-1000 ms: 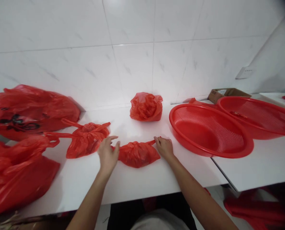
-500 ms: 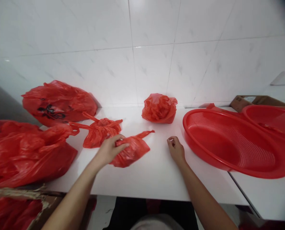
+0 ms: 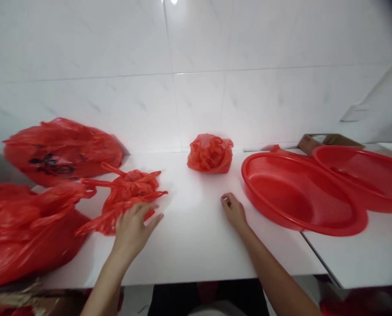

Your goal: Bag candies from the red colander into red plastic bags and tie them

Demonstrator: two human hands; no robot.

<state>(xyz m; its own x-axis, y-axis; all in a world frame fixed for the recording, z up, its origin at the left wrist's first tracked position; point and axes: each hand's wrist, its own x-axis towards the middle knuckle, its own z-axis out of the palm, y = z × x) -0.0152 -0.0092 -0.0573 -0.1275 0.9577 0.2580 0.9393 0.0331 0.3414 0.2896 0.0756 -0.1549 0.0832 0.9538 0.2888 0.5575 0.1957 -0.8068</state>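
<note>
My left hand [image 3: 137, 224] is open, thumb and fingers apart, just above and partly in front of a small tied red plastic bag [image 3: 107, 223]. Behind that bag sits another small knotted red bag [image 3: 131, 181], its tied ends sticking out, and the two appear to touch. Resting near the table's middle right, my right hand [image 3: 234, 211] has its fingers curled in, with nothing seen in them. It lies left of a large red oval plastic basket [image 3: 283, 219]. A crumpled red bag [image 3: 210, 154] stands farther back by the wall.
Two big red bags lie at the left, one at the front [image 3: 34, 237] and one with black print [image 3: 84, 147] by the wall. A second red basket [image 3: 376, 175] and a cardboard box [image 3: 340, 139] are at the right. The white table [image 3: 189, 259] meets a tiled wall [image 3: 133, 109].
My left hand has moved left with the small tied bag and let go of it beside the other knotted bag. My right hand stays curled in about the same place. The view has shifted slightly.
</note>
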